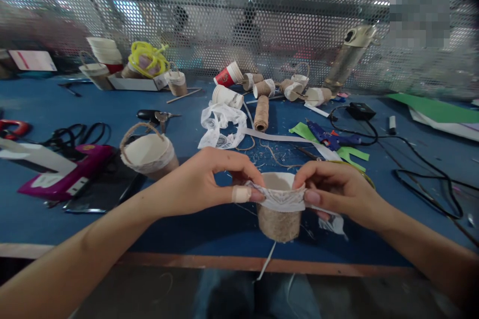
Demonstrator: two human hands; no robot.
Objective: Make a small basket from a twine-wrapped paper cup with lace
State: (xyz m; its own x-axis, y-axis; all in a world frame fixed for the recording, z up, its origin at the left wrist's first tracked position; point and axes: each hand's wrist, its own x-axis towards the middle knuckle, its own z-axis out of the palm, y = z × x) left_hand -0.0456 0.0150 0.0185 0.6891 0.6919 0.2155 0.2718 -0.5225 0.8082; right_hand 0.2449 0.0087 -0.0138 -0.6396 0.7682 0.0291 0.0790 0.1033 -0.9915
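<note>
Close to the table's front edge stands a paper cup [279, 224] wrapped in brown twine, its white inside showing. A strip of white lace [282, 200] lies across the front of its rim. My left hand [224, 182] pinches the lace at the rim's left side; a beige bandage covers the thumb. At the right side, my right hand [335, 189] pinches the lace too, and a loose lace end hangs below its fingers. To the left is a finished-looking cup basket [149, 154] with a twine handle and lace rim.
Behind the cup lie a lace bundle [220, 127], a twine spool [261, 113] and a blue glue gun [331, 137] with its black cord. Several small cup baskets [294, 88] and a bottle [348, 57] stand before the perforated metal screen [209, 25]. A purple tool [71, 172] sits left.
</note>
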